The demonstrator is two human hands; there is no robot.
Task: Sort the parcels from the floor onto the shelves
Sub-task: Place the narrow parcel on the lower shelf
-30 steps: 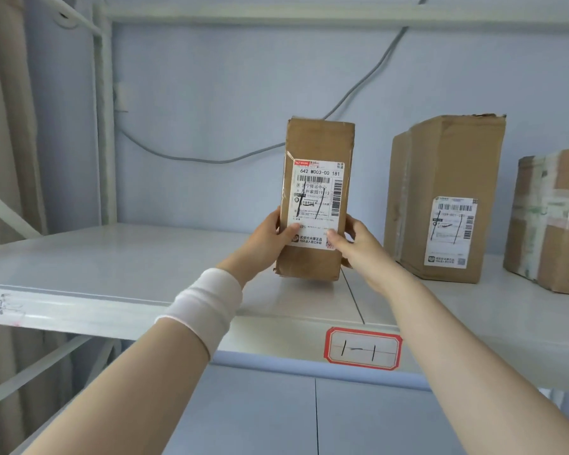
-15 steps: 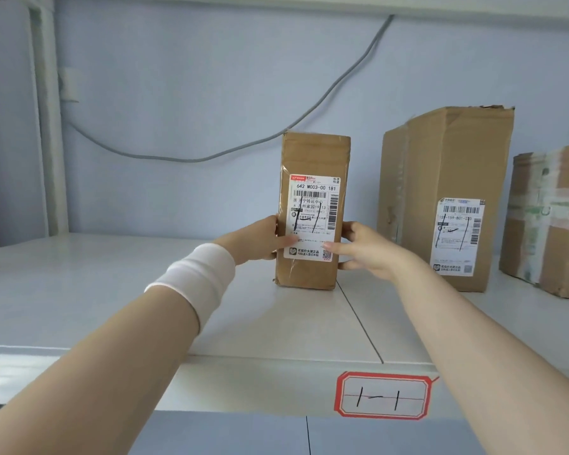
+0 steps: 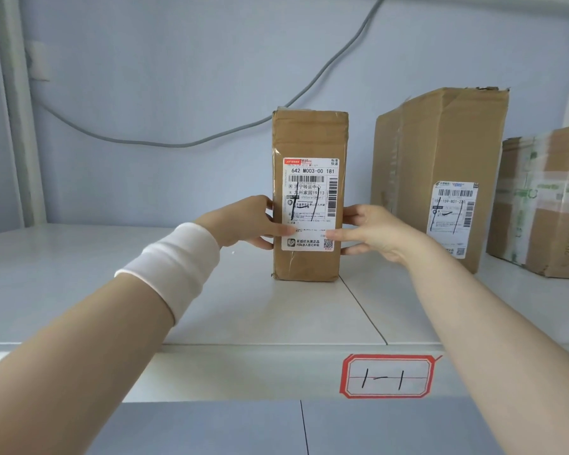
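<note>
We hold a tall cardboard parcel (image 3: pixel 309 195) upright on the white shelf (image 3: pixel 211 310), its label facing us so it can be read. Our left hand (image 3: pixel 243 224) and right hand (image 3: pixel 372 231) press its two sides, fingers closed against the cardboard, steadying it. It stands left of a bigger box (image 3: pixel 440 172), above the shelf tag (image 3: pixel 387 376) marked 1-1, matching its handwritten mark.

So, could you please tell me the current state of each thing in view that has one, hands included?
Narrow parcel: upright on the shelf, label facing out, held on both sides.
Left hand: gripping the parcel's left side.
Right hand: gripping its right side.
Large parcel: upright, top flap torn.
Taped parcel: resting on the shelf, partly out of frame.
Shelf: tagged 1-1.
</note>
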